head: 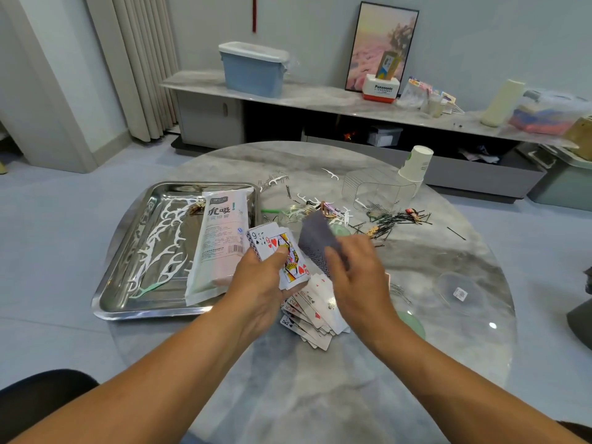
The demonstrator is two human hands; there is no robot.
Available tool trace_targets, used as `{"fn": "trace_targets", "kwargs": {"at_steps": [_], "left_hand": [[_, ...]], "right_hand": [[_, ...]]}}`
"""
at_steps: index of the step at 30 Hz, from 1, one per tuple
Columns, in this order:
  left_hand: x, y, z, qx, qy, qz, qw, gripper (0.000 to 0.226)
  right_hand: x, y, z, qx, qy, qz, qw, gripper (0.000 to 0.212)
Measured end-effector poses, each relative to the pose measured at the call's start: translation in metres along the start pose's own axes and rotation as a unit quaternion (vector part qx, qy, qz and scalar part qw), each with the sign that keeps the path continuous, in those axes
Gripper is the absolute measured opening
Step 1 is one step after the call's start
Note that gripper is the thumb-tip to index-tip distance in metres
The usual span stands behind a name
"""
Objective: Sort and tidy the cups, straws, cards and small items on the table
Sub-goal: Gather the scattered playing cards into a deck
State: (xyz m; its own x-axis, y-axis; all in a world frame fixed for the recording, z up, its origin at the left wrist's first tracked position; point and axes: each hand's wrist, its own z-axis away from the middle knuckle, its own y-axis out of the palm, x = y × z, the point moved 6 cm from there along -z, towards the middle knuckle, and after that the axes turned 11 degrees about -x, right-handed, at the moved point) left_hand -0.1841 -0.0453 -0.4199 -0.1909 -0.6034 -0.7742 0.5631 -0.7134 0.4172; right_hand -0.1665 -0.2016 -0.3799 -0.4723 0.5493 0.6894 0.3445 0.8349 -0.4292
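Over the round marble table [320, 395], the left hand [259, 283] grips a small fan of playing cards [282, 251], queen of hearts on top, thumb pressed on its face. Just beside it the right hand [355, 277] pinches a face-down card [317, 241], blurred. Below both lies a loose spread of cards [317, 315]. Left of them a steel tray [128, 283] holds white floss picks [160, 238] and a straw packet [217, 245]. Far right, stacked paper cups [415, 165] stand near scattered hairpins [397, 219].

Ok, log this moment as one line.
left hand: holds face-up cards | right hand: holds face-down cards | loose cards: on table | straw pack: in tray
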Motion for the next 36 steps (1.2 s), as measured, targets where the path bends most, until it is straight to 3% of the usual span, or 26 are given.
{"fn": "trace_targets", "kwargs": {"at_steps": [3,6,8,10,13,15,17,18,21,24,27,32,36], "left_hand": [[0.004,0.009,0.008,0.06,-0.029,0.033,0.997,0.018],[0.004,0.01,0.012,0.091,-0.057,0.07,0.992,0.035],[0.005,0.009,0.012,0.102,-0.039,0.056,0.992,0.029],[0.007,0.005,0.009,0.083,-0.008,0.028,0.996,0.02],[0.006,0.0,0.006,0.055,0.013,0.002,0.998,0.027],[0.004,-0.001,0.004,0.045,0.033,-0.028,0.998,0.029],[0.002,-0.003,0.004,0.03,0.055,-0.055,0.997,0.027],[0.002,-0.003,0.004,0.024,0.062,-0.064,0.996,0.026],[0.005,0.001,0.007,0.032,0.055,-0.077,0.995,0.02],[0.011,0.009,0.01,0.062,-0.006,-0.042,0.997,0.023],[0.011,0.011,0.011,0.067,0.002,-0.053,0.996,0.025],[0.006,0.005,0.01,0.041,0.057,-0.101,0.992,0.03],[0.005,0.007,0.014,0.057,0.032,-0.071,0.995,0.027]], "right_hand": [[0.014,0.022,0.022,0.074,-0.125,0.133,0.98,0.032],[0.014,0.026,0.031,0.124,-0.118,0.205,0.964,0.049],[0.017,0.021,0.026,0.123,-0.106,0.194,0.968,0.052],[0.016,0.018,0.016,0.112,-0.061,0.155,0.98,0.04],[0.004,0.012,0.004,0.084,0.077,0.032,0.993,0.021],[-0.005,0.009,0.0,0.083,0.188,-0.095,0.974,0.044],[-0.015,0.013,0.003,0.098,0.293,-0.216,0.926,0.075],[-0.02,0.015,0.005,0.11,0.325,-0.242,0.908,0.08],[-0.023,0.02,0.01,0.142,0.349,-0.243,0.894,0.06],[-0.032,0.02,0.013,0.115,0.39,-0.26,0.876,0.047],[-0.037,0.017,0.012,0.094,0.414,-0.291,0.857,0.042],[-0.03,0.02,0.015,0.13,0.394,-0.294,0.861,0.043],[-0.029,0.021,0.015,0.118,0.396,-0.296,0.861,0.038]]}}
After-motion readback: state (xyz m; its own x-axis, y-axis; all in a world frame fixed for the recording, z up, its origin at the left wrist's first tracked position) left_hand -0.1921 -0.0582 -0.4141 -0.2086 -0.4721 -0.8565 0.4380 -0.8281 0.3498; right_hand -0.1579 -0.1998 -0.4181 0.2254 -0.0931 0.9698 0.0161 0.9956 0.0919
